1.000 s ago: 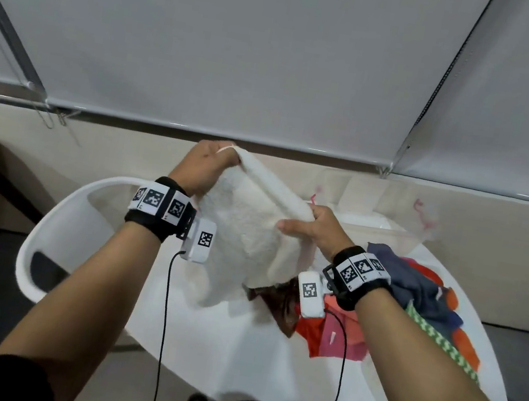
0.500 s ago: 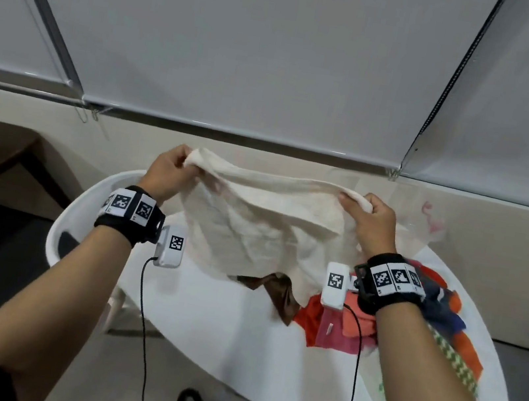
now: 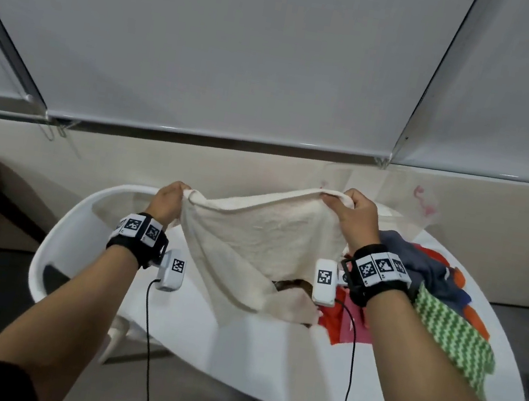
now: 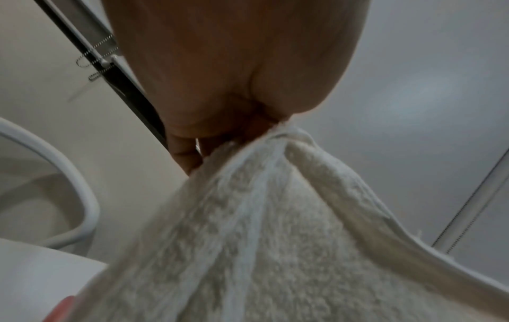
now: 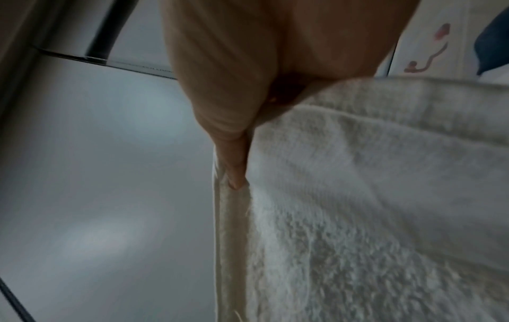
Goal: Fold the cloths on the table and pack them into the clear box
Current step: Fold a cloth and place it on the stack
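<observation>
Grey blinds (image 3: 246,41) backed a white round table (image 3: 199,339). Left hand (image 3: 167,200) and right hand (image 3: 354,214) each pinched a top corner of the cream towel (image 3: 255,251), which was held spread above the table's middle with its lower edge drooping onto it. Towel judged light, soft and limp; it is best gripped at hemmed corners. Unfolded cloths (image 3: 441,297) lay heaped along the right edge. Clear box (image 3: 405,201) stood at the far edge; its contents could not be determined.
</observation>
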### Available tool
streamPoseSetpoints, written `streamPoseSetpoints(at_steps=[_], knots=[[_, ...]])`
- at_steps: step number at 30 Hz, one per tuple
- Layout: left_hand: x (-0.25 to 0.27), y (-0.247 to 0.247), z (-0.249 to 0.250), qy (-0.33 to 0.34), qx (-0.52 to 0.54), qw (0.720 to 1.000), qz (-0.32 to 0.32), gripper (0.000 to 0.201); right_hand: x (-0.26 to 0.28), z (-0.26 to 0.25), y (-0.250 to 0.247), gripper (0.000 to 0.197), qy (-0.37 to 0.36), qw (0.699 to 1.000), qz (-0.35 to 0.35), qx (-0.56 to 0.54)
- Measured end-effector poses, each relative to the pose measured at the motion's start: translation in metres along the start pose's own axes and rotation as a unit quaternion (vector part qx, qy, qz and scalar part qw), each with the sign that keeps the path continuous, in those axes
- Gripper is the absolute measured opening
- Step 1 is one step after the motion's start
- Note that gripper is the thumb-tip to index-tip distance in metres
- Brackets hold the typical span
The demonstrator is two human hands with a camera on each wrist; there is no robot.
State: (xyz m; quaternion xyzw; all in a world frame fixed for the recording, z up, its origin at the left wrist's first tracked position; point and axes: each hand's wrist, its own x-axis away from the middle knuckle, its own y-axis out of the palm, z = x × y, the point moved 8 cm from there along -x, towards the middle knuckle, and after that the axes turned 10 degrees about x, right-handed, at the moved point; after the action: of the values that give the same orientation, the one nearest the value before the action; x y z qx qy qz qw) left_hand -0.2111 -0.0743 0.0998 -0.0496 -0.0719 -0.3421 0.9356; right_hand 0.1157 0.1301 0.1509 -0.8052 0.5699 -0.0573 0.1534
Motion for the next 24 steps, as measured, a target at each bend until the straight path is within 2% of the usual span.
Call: streamPoseSetpoints(at_steps=[3,5,8,11,14,17,20,22,24], knots=[[-0.011,-0.007,0.009,-0.004,0.031,0.999,-0.010,0.022,0.002,-0.007,0.009,0.041,0.008,0.999,0.028,-0.022],[-0.016,-0.003,0.016,-0.008,0.037,0.997,-0.069,0.024,0.004,-0.014,0.010,0.042,0.006,0.997,0.060,-0.039],[-0.012,0.013,0.036,0.055,-0.075,0.974,-0.206,0.029,0.006,-0.027,0.001,0.043,-0.003,0.991,0.118,-0.056],[-0.009,0.029,0.043,0.116,-0.224,0.931,-0.265,0.030,0.009,-0.038,-0.017,0.042,-0.014,0.982,0.174,-0.065],[-0.009,0.040,0.047,0.189,-0.251,0.913,-0.260,0.033,0.011,-0.042,-0.038,0.041,-0.034,0.975,0.209,-0.070],[-0.020,0.037,0.043,0.227,-0.224,0.934,-0.161,0.018,0.014,-0.026,-0.067,0.038,-0.021,0.968,0.243,-0.062],[-0.030,0.028,0.018,0.204,-0.226,0.948,-0.088,0.013,0.023,0.003,-0.093,0.038,0.016,0.960,0.269,-0.075],[-0.036,0.028,-0.001,0.177,-0.233,0.951,-0.100,0.015,0.028,0.013,-0.101,0.040,0.030,0.959,0.274,-0.062],[-0.041,0.035,-0.018,0.149,-0.231,0.951,-0.139,0.017,0.030,0.018,-0.105,0.042,0.028,0.962,0.268,-0.054]])
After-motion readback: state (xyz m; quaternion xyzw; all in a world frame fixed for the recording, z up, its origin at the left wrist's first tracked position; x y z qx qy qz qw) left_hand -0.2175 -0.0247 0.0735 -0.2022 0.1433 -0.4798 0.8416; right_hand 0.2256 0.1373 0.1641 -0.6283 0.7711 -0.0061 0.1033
